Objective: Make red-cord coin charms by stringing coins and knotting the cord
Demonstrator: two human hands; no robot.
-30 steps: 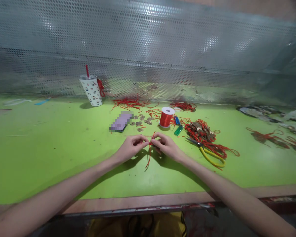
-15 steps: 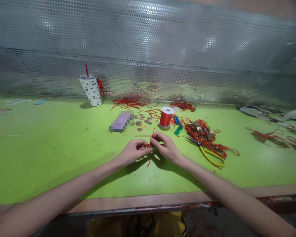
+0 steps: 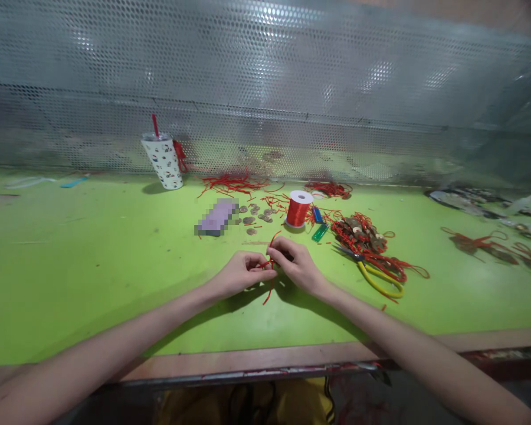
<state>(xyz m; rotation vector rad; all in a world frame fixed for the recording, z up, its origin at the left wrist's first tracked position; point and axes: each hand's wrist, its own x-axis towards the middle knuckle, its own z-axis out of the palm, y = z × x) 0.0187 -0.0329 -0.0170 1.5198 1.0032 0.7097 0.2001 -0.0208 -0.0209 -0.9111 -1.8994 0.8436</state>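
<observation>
Thin red cord (image 3: 271, 287) runs between my two hands, one end hanging below the fingers and another sticking up above them. My left hand (image 3: 243, 273) pinches it from the left, thumb against fingers. From the right, my right hand (image 3: 294, 262) is closed on the same cord, its fingertips touching or nearly touching those of the left. Whatever else sits between the fingertips is hidden. Beyond the hands stands a spool of red cord (image 3: 300, 210), and loose coins (image 3: 249, 221) lie to its left.
Yellow-handled scissors (image 3: 380, 280) rest against a heap of corded coins (image 3: 360, 233) at right. A green lighter (image 3: 320, 232) and a blue lighter (image 3: 318, 215) lie beside the spool. Further left are a blurred-out flat object (image 3: 218, 217) and a tumbler (image 3: 163, 160). Perforated metal (image 3: 248, 88) backs the table.
My fingers have shifted slightly around the cord, and its hanging and upright ends have moved a little. Both hands stay in nearly the same place.
</observation>
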